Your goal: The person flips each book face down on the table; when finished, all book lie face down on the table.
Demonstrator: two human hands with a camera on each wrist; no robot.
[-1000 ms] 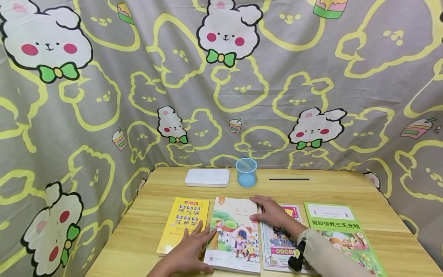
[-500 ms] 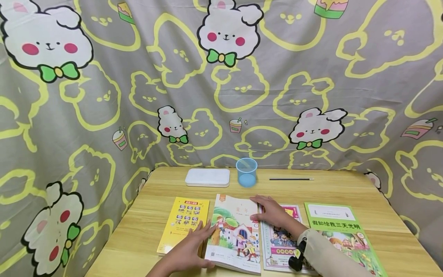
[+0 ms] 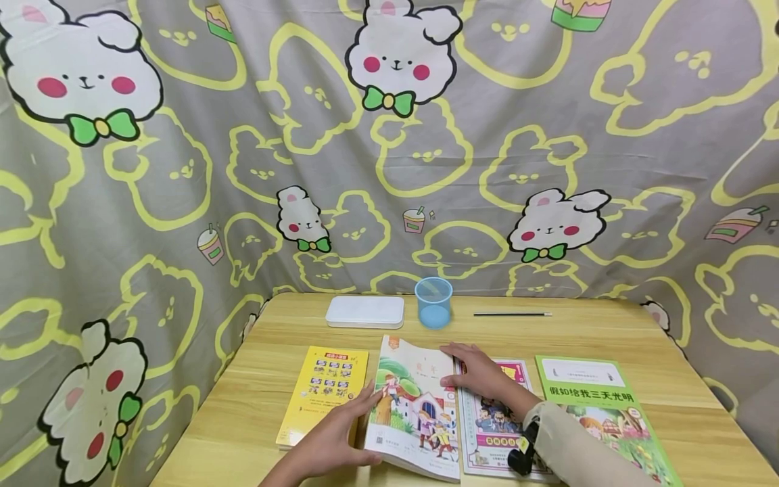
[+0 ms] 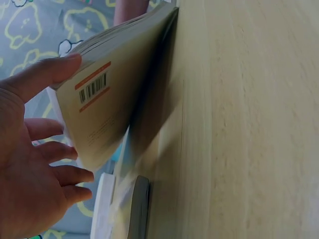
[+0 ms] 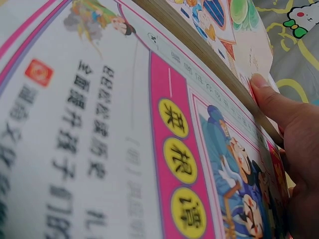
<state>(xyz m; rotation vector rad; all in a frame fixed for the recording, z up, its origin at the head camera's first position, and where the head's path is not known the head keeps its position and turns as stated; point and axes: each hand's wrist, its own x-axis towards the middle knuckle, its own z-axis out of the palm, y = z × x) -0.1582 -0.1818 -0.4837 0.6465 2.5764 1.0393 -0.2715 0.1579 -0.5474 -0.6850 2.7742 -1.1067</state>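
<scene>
Grip of left hand [image 3: 331, 436] and right hand [image 3: 477, 372] holding white-covered book [image 3: 414, 412], left side raised, midway between bench [image 3: 243, 412] side edges. We advise even support, clearing pink-bordered book [image 3: 489, 423].

high head view, close wrist views

Grey rabbit-print fabric [image 3: 395, 162] hangs around a pale wood-grain table [image 3: 608, 328].

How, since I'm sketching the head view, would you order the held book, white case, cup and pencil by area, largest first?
1. Held book
2. White case
3. Cup
4. Pencil

The book is nearer the camera, which enlarges it, but its lead is clear.
</scene>
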